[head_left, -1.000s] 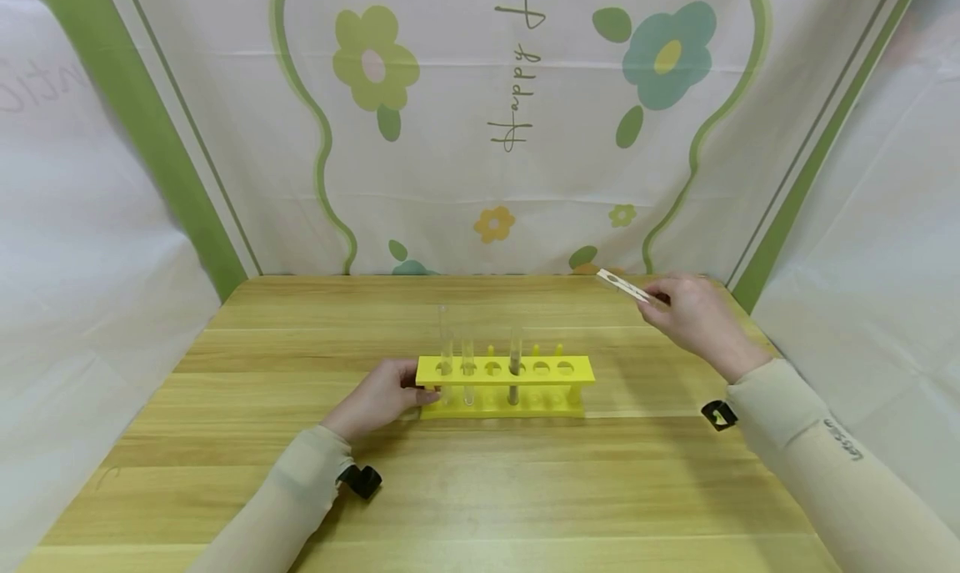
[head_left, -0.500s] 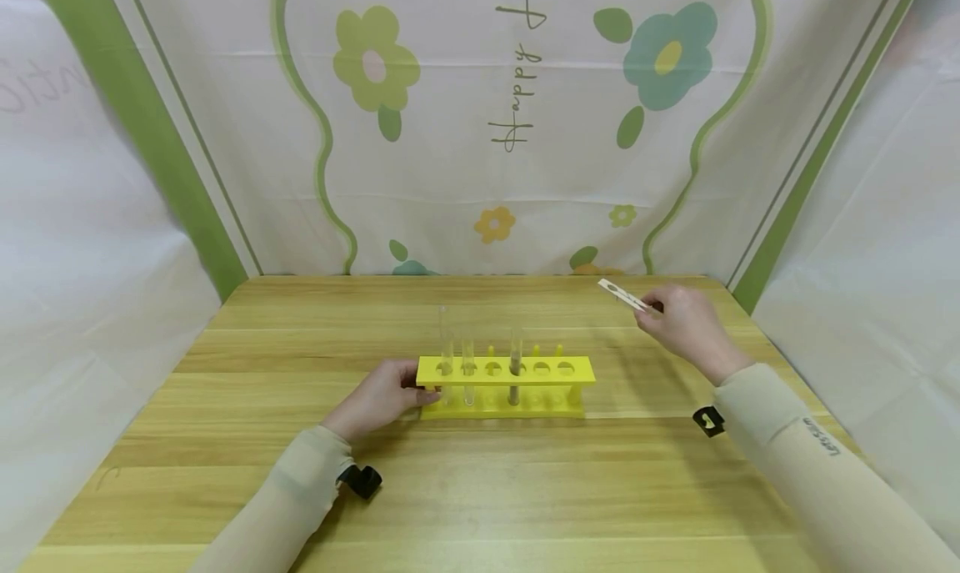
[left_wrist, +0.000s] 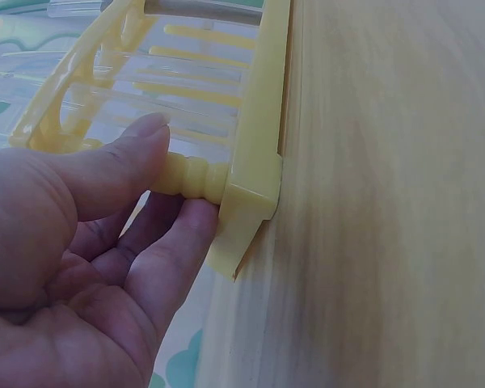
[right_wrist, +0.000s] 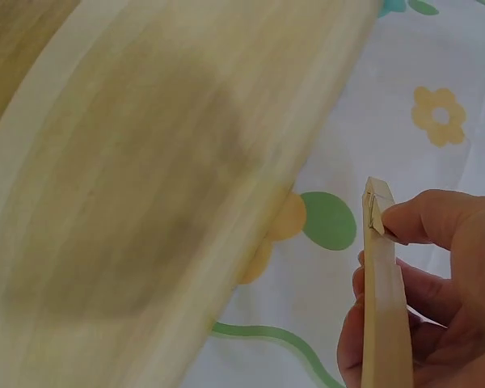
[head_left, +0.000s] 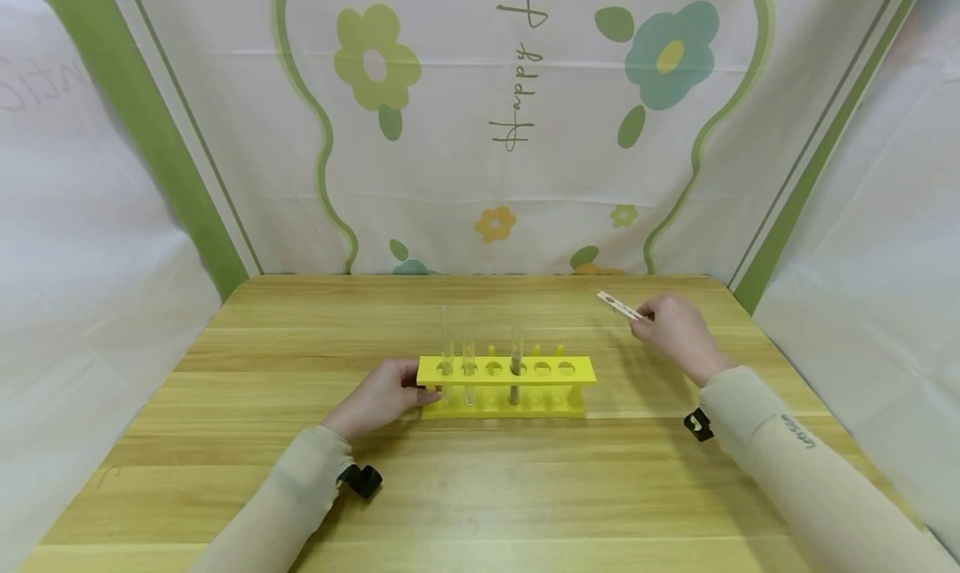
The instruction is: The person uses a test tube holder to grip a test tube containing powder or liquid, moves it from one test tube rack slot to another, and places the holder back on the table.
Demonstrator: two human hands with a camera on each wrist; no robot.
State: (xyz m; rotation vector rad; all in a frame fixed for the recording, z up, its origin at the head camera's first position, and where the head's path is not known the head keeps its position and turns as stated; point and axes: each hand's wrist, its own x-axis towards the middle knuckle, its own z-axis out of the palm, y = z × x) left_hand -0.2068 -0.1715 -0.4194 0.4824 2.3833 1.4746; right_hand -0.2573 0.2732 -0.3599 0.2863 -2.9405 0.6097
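A yellow test tube rack (head_left: 506,383) stands mid-table with three clear test tubes (head_left: 468,364) upright in its holes. My left hand (head_left: 378,399) grips the rack's left end; thumb and fingers pinch a yellow post (left_wrist: 186,178) beside the base (left_wrist: 255,162). My right hand (head_left: 675,333) hovers right of and behind the rack, pinching a thin wooden test tube clamp (head_left: 618,304) that points up and left. In the right wrist view the clamp (right_wrist: 384,307) runs along my fingers (right_wrist: 436,222).
The wooden table (head_left: 480,490) is enclosed by a floral white-and-green cloth backdrop (head_left: 480,123) at the back and both sides. Black wrist straps (head_left: 362,480) sit on both sleeves. Bare wood lies in front of the rack.
My right hand with the wooden clamp has moved down and left, closer to the rack. The left hand and rack have stayed put.
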